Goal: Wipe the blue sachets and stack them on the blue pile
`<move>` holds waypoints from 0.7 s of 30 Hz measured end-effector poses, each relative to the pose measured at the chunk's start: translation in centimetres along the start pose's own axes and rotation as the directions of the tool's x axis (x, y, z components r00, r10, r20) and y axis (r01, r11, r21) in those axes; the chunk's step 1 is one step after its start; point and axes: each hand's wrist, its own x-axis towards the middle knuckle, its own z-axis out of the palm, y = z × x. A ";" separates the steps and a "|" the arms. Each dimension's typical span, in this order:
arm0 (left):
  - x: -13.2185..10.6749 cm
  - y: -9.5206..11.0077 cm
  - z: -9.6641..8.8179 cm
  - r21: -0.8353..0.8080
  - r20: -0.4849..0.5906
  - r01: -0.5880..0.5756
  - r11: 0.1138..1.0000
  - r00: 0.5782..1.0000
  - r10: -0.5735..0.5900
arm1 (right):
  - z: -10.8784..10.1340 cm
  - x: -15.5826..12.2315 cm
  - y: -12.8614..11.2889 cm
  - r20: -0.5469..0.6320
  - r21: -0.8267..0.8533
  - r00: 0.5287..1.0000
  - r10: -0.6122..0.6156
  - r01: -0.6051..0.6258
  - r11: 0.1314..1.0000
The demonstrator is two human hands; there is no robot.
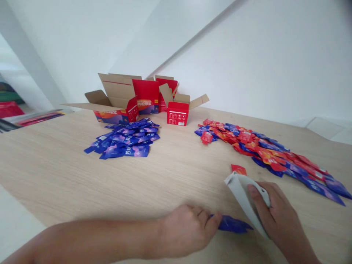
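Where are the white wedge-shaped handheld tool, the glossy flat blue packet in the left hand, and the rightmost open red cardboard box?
White wedge-shaped handheld tool [242,193]: head view, on its pale body.
Glossy flat blue packet [233,224]: head view, exposed middle.
Rightmost open red cardboard box [177,112]: head view, front panel.

Shiny film, printed card, fine wood grain
At 5 o'clock, the blue sachet [233,224] is creased, glossy, plastic-like film; the pale tool [242,190] at 4 looks like smooth, hard plastic. The blue pile [125,137] at 9 and mixed row [271,156] at 3 share that glossy film. The cartons [145,91] at 11 are cardboard, matt brown inside, smooth and printed outside. The tabletop [176,176] looks like smooth, matt wood.
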 end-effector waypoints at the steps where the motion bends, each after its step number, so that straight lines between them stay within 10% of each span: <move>1: 0.2 -0.4 -0.1 -0.037 0.015 0.006 0.999 1.000 -0.005 | 0.1 -0.1 0.0 0.009 0.002 1.000 0.002 -0.002 1.000; 10: -3.4 -7.5 -5.3 -0.177 -0.082 0.282 0.943 0.951 -0.299 | 0.1 0.3 1.9 -0.028 0.019 0.999 0.031 -0.030 0.999; 16: -8.5 -18.8 -12.1 0.196 -0.160 0.669 0.717 0.743 -0.650 | -0.5 0.4 2.8 -0.052 0.020 0.994 0.100 -0.099 0.995; 21: -10.4 -28.0 -14.0 0.304 -0.205 0.783 0.543 0.610 -0.765 | 0.0 0.2 2.6 -0.007 0.055 0.996 0.086 -0.086 0.995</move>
